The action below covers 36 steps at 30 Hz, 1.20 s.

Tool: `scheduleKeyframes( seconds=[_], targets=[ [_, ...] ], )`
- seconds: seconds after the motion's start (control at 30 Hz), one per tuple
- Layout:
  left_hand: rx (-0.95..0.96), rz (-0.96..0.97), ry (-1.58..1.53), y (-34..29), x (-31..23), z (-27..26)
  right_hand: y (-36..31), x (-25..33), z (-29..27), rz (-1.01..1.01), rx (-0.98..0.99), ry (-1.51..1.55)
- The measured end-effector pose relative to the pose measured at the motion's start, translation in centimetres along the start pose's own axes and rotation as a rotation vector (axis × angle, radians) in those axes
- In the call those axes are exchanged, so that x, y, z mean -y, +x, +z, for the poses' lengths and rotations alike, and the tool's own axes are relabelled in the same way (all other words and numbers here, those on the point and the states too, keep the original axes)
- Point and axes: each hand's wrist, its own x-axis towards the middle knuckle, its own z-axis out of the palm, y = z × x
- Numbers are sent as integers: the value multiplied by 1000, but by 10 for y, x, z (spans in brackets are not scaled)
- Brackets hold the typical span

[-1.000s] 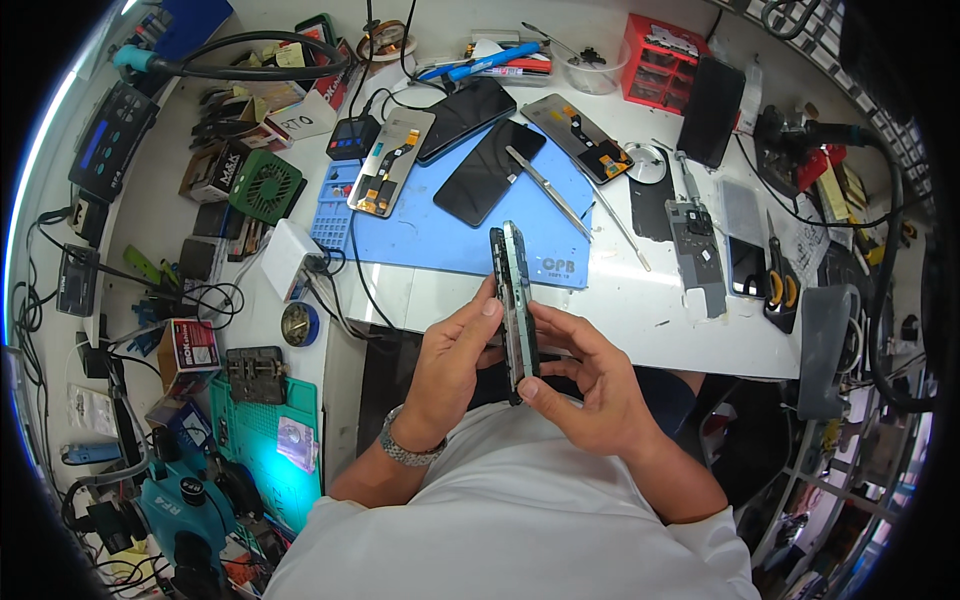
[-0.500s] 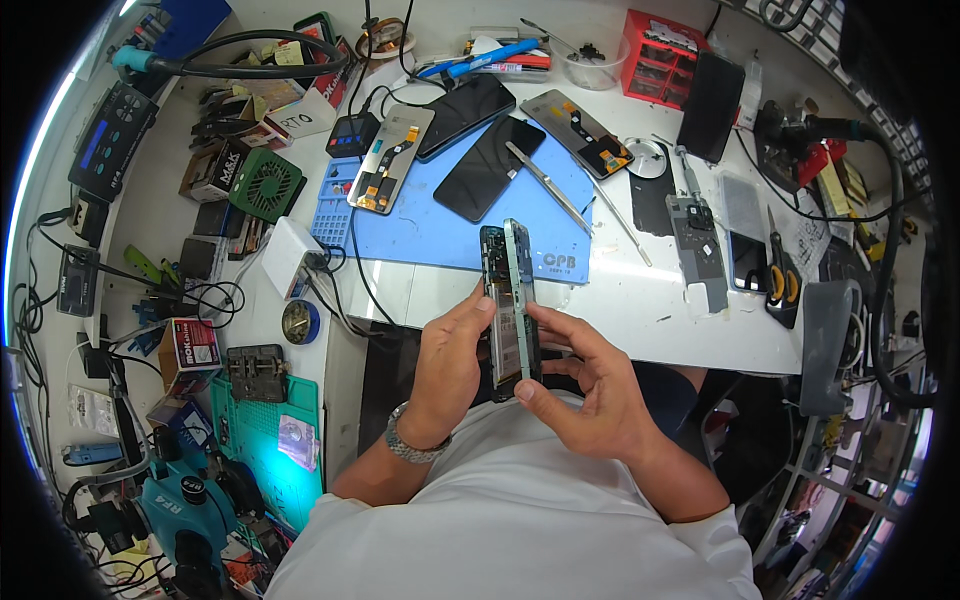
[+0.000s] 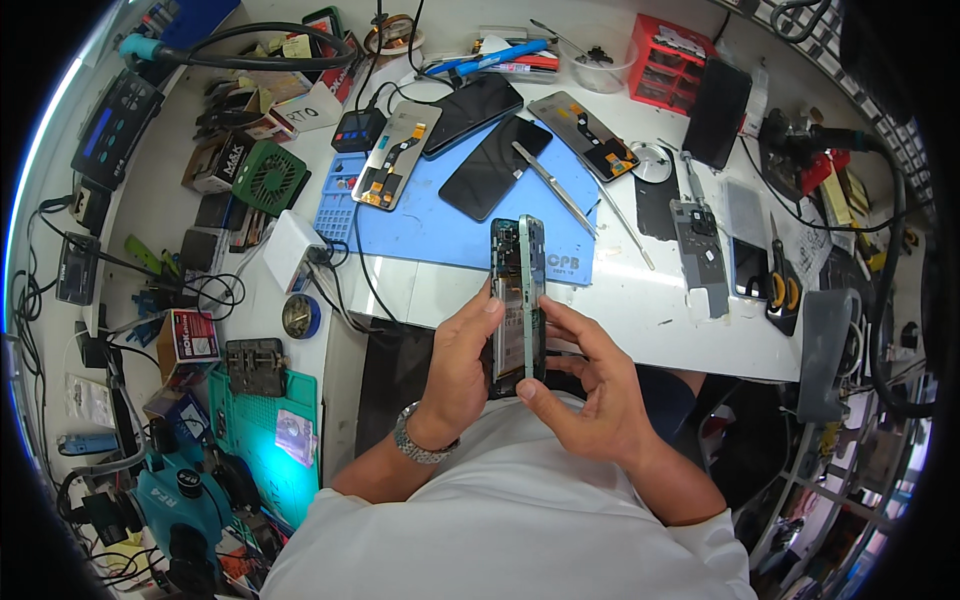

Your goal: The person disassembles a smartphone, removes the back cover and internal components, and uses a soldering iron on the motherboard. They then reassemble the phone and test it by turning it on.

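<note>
My left hand point(image 3: 462, 345) is closed on the outer side of an opened phone point(image 3: 509, 320), its battery and inner parts bare and its thumb on the edge. In my right hand point(image 3: 590, 385) is a pale-green-edged phone frame point(image 3: 529, 300), gripped along its side with the thumb near its lower end. Both pieces stand on edge, side by side and close together, above my lap at the bench's front edge. Whether they touch along their whole length I cannot tell. Beyond them, a blue work mat point(image 3: 420, 240) carries a dark phone screen point(image 3: 495, 168) with metal tweezers point(image 3: 555, 188) on it.
Two detached screens with flex cables point(image 3: 397, 155) lie at the back. To the right are scissors point(image 3: 783, 275), a phone back part point(image 3: 697, 250) and a red drawer box point(image 3: 675, 65). A green fan point(image 3: 270, 178), a white charger point(image 3: 295, 250) and a teal microscope point(image 3: 185, 505) stand left.
Both phone pieces turn slightly more upright, keeping close together. My grip on each stays the same, while the whole view shifts a little.
</note>
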Motion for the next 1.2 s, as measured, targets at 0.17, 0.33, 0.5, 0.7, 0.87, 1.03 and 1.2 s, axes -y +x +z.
scheduleKeyframes(
  seconds=[0.17,0.33,0.5,0.7,0.87,1.03,1.2],
  targets=[
    [-43,-4,54,1,-1,3,-1,1,-1,-27,-4,-27],
    [-38,-19,-78,2,5,0,0,5,-2,-39,31,-60],
    [-41,-13,-166,0,14,8,4,10,-2,-63,7,-263],
    [-19,-6,-204,2,15,11,4,10,-2,-86,-21,-368],
    [-14,-18,-216,2,18,9,6,8,1,-108,-37,-363],
    [23,-22,-229,2,19,8,7,7,0,-101,-36,-395],
    [31,-22,-258,0,20,9,6,9,2,-61,-26,-404]
  ],
)
